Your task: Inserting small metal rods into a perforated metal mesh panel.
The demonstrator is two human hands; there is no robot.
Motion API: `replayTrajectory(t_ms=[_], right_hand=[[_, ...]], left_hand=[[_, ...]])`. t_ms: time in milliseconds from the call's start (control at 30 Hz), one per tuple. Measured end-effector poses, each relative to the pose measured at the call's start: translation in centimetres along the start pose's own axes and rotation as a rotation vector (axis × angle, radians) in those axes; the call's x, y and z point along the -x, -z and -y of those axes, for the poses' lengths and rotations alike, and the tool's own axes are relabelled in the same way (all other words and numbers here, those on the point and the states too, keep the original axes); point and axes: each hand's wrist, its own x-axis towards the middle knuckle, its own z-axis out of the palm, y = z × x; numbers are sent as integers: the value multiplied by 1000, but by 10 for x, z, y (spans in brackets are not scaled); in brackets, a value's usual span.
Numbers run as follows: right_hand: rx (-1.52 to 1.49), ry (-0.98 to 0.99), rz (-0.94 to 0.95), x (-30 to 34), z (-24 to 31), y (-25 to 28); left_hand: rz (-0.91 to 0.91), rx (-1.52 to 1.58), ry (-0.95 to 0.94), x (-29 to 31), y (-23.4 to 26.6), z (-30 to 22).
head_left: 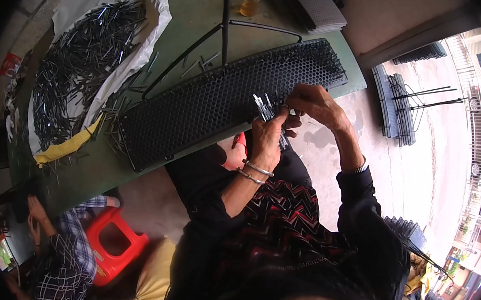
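A bundle of thin, shiny metal pins (263,107) is gripped in my left hand (268,140), their ends sticking up past the thumb. My right hand (316,105) is just to the right, its thumb and fingers pinched together close to my left fingertips; whatever lies in the pinch is too small to make out. Both hands are at the near edge of a long black panel (191,115) full of round holes, lying on the green table (95,178). Dense dark bits stand up along the panel's far right end.
A white sack (160,7) spread open at the left holds a heap of dark pins (86,55). A black metal stand (226,27) rises behind the panel, near stacked grey perforated panels (320,12). A red stool (113,243) and another person (61,277) are at lower left.
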Motion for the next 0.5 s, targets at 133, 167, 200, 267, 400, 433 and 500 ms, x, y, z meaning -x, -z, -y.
replayTrajectory(t_ms=[133,167,200,267,400,433,500], right_hand=[[4,13,-15,0,0,0],[-11,43,-32,1,-1,0],[-26,72,-50,1,-1,1],[-161,83,-95,1,3,4],[-196,184,-403,-11,8,5],[-177,241,-555,-15,12,3],[-196,259,-632,-27,6,0]], left_hand=[[-25,22,25,0,-1,-1],[-18,26,16,0,-1,-1],[-18,26,15,-1,0,1],[-34,115,14,-3,0,2],[-50,69,120,1,0,-4],[-48,87,177,1,-1,-4],[-44,104,236,1,-1,-2]])
